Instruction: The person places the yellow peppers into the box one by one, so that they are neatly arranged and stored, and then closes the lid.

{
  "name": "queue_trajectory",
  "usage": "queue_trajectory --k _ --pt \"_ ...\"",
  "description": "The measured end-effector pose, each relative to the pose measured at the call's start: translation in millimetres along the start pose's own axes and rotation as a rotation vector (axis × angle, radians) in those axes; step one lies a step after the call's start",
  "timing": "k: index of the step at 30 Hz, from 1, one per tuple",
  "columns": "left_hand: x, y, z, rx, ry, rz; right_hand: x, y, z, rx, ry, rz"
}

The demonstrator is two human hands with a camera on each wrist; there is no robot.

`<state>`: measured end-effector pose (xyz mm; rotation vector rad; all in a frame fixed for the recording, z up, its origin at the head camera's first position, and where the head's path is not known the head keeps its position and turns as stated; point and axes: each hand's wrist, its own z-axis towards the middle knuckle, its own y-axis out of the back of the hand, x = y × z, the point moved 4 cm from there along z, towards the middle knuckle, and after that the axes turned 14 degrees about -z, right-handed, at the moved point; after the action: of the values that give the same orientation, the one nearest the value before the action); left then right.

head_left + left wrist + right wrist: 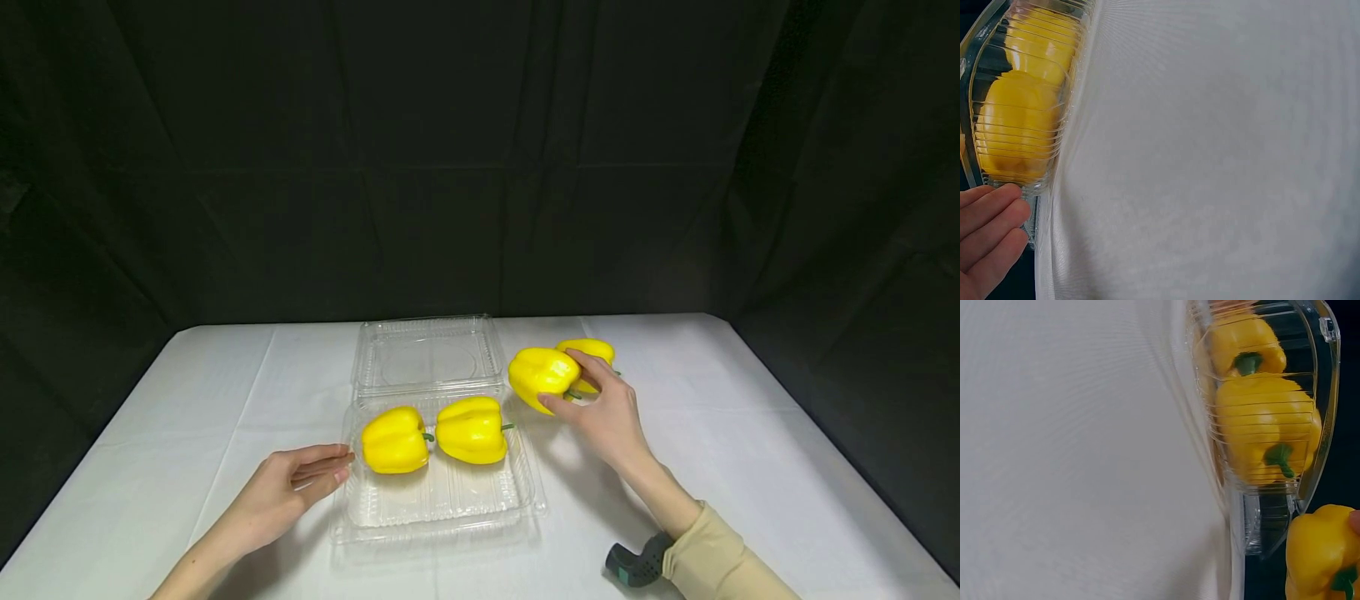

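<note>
My right hand [603, 417] grips a yellow bell pepper [542, 377] between thumb and fingers, raised to the right of a clear plastic clamshell container [442, 508]. Its green stem shows in the right wrist view. Inside the container's base lie two more yellow bell peppers, a left one [393, 442] and a right one [472, 431], side by side. My left hand [277, 496] is at the left wall of the base, its fingers fairly straight; in the left wrist view the fingertips [1013, 194] meet the clear side. Partly hidden behind the right hand is another yellow bell pepper [588, 348].
The container's hinged lid [427, 354] lies folded back toward the far edge of the white-covered table [750, 467]. A dark curved device [637, 567] sits beside the right sleeve [720, 554]. Black cloth [450, 167] hangs behind and at both sides.
</note>
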<state>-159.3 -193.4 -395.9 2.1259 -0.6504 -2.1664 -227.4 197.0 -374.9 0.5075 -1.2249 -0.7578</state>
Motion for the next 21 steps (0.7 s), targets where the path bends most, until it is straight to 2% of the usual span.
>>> queue_trajectory --k 21 --pt "-0.6 -0.2 -0.5 0.005 -0.001 -0.007 11 5 -2 -0.015 0.014 0.031"
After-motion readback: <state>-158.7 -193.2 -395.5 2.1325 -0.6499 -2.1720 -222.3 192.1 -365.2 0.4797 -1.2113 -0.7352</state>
